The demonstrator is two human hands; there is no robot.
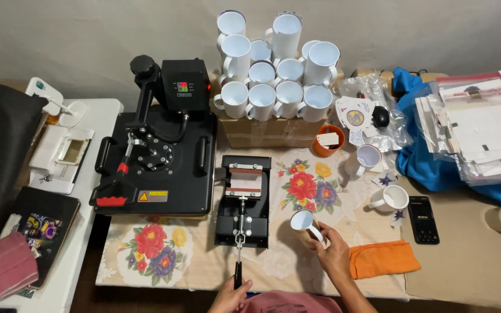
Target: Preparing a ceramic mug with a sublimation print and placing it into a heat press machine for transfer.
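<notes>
1. Left hand (230,297), at the near table edge: fingers curled shut around the black grip of the long metal lever handle (239,255), whose long axis runs straight away from the person toward the press.
2. Right hand (333,252): fingers closed about the body and handle of a white ceramic mug wrapped in tan paper (304,225), held just right of the press; the mug is tilted, its open mouth pointing up and to the left (how it is gripped on the far side cannot be seen).
3. Folded orange cloth (382,258), lying just right of the right hand on the floral tablecloth (152,246).
4. Small black mug press (243,200), lever end nearest, its red-and-white heating sleeve at the far end.
5. Black phone (423,219) and two loose white mugs (389,199), farther right.
6. Large black flat heat press (155,159), left of the mug press.
7. Stack of plain white mugs (276,69) on a cardboard box (268,133), against the wall.
</notes>
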